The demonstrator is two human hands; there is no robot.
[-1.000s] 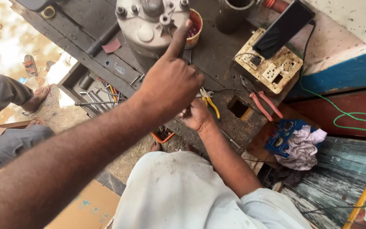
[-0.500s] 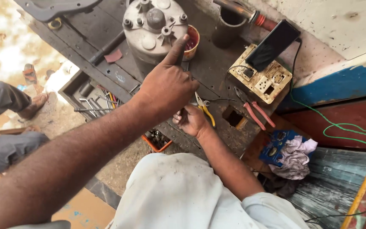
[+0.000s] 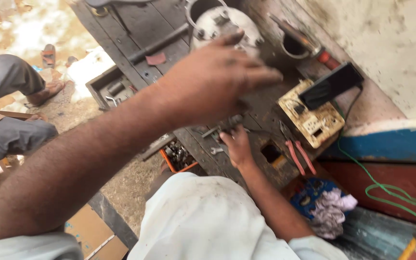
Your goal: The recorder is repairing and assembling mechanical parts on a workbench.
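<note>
workbench [image 3: 136,19] — dark, scarred planks | metal housing [image 3: 227,26] at 12 o'clock, round, grey | left hand [image 3: 213,84] open, fingers spread, hovering just below it, gripping nothing | right hand [image 3: 237,144] closed on small tools [image 3: 220,131] at centre | pliers [image 3: 297,154] at 3 o'clock — steady the housing before working on it

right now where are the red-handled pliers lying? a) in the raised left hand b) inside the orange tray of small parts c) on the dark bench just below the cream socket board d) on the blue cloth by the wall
c: the red-handled pliers lie flat on the dark wooden bench just below the cream socket board, apart from both hands and from the orange tray.
</note>
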